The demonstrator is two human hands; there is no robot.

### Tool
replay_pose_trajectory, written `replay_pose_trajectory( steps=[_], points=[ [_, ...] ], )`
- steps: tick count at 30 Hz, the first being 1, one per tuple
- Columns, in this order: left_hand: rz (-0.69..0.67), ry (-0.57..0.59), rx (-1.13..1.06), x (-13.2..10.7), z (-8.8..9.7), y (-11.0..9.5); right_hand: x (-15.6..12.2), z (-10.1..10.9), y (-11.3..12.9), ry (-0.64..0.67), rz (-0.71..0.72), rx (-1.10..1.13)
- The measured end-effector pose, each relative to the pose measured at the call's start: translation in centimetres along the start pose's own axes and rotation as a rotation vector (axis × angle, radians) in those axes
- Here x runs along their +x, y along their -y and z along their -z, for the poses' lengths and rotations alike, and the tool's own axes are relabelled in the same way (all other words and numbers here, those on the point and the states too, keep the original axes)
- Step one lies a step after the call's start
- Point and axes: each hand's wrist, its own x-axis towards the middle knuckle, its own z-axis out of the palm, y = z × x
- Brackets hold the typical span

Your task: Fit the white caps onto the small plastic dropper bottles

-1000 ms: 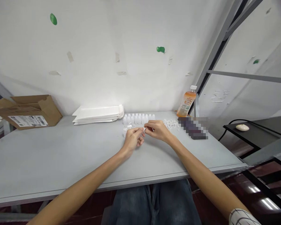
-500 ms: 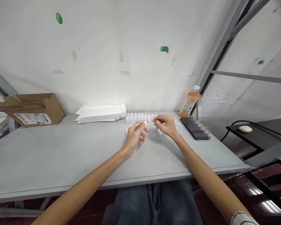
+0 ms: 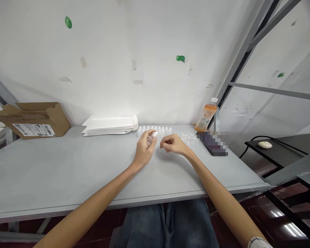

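- Although the left hand has shifted leftward, it clasps a small white plastic bottle over the grey tabletop.
- Right hand, fingers curled, has dropped just beside it (grip unclear); left apparently steadies alone.

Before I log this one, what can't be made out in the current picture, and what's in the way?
All in the head view:
Right hand: whether it holds anything; its curled fingers hide the spot.
Small white bottle: partly covered by the left hand.
Row of bottles: full count; the left hand blocks part.
Heap of white pieces: individual shapes too small.
Dark flat object: surface pixelated.
Cardboard box: cut off by left edge.
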Motion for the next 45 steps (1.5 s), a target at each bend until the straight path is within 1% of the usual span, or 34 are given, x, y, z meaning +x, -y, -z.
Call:
replay_pose_trajectory(
  steps=[2, 5, 8, 10, 12, 14, 17, 22, 24, 28, 30, 34, 37, 45],
  points=[
    [-0.041, 0.017, 0.057, -0.1, 0.0, 0.1, 0.0, 0.3, -0.1, -0.005, 0.036, -0.062],
    [-0.060, 0.061, 0.118, -0.2, -0.1, 0.2, 0.2, 0.4, -0.1, -0.148, 0.094, -0.124],
    [-0.077, 0.103, 0.176, -0.3, -0.2, 0.3, 0.4, 0.6, 0.0, -0.284, 0.037, -0.063],
    [-0.092, 0.116, 0.213, -0.3, -0.2, 0.3, 0.3, 0.8, 0.2, -0.319, -0.033, 0.039],
    [-0.099, 0.130, 0.240, -0.4, -0.3, 0.4, 0.3, 0.9, 0.5, -0.303, -0.079, 0.135],
    [-0.088, 0.140, 0.256, -0.4, -0.3, 0.5, 0.2, 0.9, 0.9, -0.257, -0.089, 0.181],
    [-0.071, 0.142, 0.277, -0.4, -0.3, 0.6, 0.0, 0.8, 1.3, -0.195, -0.063, 0.175],
    [-0.072, 0.131, 0.277, -0.4, -0.3, 0.7, -0.1, 0.9, 1.4, -0.193, -0.070, 0.138],
    [-0.081, 0.122, 0.266, -0.4, -0.4, 0.7, -0.2, 1.0, 1.3, -0.143, -0.088, 0.128],
    [-0.075, 0.107, 0.215, -0.4, -0.4, 0.6, -0.3, 1.3, 1.0, 0.021, -0.094, 0.168],
    [-0.068, 0.101, 0.180, -0.3, -0.3, 0.5, -0.3, 1.3, 0.9, 0.062, -0.087, 0.207],
    [-0.057, 0.105, 0.151, -0.4, -0.3, 0.3, -0.2, 0.9, 0.9, 0.071, -0.082, 0.280],
    [-0.022, 0.108, 0.121, -0.4, -0.3, 0.3, 0.0, 0.4, 0.9, 0.065, -0.074, 0.330],
    [0.198, 0.186, -0.106, 0.1, -0.3, 0.3, 0.2, -0.5, 0.6, -0.002, -0.078, 0.292]
  ],
)
